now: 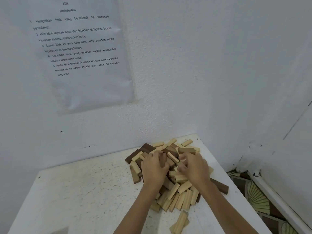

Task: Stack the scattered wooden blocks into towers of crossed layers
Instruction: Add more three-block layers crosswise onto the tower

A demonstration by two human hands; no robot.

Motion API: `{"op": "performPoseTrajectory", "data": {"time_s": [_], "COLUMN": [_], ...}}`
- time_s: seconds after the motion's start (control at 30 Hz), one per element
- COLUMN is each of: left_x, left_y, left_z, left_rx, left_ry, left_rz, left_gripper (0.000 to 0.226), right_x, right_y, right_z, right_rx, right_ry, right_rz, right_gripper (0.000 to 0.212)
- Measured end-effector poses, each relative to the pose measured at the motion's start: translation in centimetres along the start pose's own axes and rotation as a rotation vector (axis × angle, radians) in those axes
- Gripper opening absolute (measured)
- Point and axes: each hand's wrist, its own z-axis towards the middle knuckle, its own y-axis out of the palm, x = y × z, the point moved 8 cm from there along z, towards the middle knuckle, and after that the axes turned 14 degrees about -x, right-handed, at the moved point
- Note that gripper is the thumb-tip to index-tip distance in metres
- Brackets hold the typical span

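Note:
A loose heap of wooden blocks (179, 191), pale and dark brown, lies at the far right of a white table (76, 191). Both my hands are buried in the top of the heap. My left hand (154, 168) has its fingers curled round a brown block. My right hand (194, 167) curls its fingers over blocks in the middle of the pile. A pale block (172, 157) sticks up between the two hands. One pale block (179, 222) lies apart near the front edge. A long dark block (220, 185) juts out on the right.
The table stands in a corner of white walls. A printed instruction sheet (79, 53) hangs on the wall at the upper left. Beyond the table's right edge, patterned floor tiles (258, 198) show below.

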Motion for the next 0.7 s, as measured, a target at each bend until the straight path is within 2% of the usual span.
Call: {"op": "performPoseTrajectory", "data": {"time_s": [0.13, 0.23, 0.3, 0.43, 0.57, 0.7], "left_x": [-0.4, -0.5, -0.4, -1.3, -2.6, -3.6], "left_y": [-0.9, -1.9, -2.4, -2.1, -2.2, -2.6], "left_z": [-0.7, -1.2, -1.2, -1.3, -1.3, -1.9], "left_rx": [0.091, 0.118, 0.102, 0.009, -0.008, -0.005], "left_ry": [0.041, 0.075, 0.079, -0.034, -0.065, -0.043], "left_rz": [-0.339, -0.616, -0.749, -0.986, -1.044, -1.066], "left_gripper": [0.033, 0.029, 0.031, 0.021, 0.023, 0.029], "right_x": [0.3, -0.6, -1.3, -2.9, -3.7, -3.7], "right_y": [0.5, -0.5, -0.9, -0.2, 1.9, 2.7], "right_z": [0.4, 0.0, 0.0, 0.8, 1.4, 1.3], "right_rx": [-0.024, 0.099, 0.133, 0.038, -0.162, -0.153], "right_ry": [0.023, -0.079, -0.164, -0.224, -0.141, -0.034], "right_rz": [0.120, 0.310, 0.456, 0.597, 0.439, 0.087], "right_gripper": [0.028, 0.029, 0.029, 0.022, 0.019, 0.027]}}
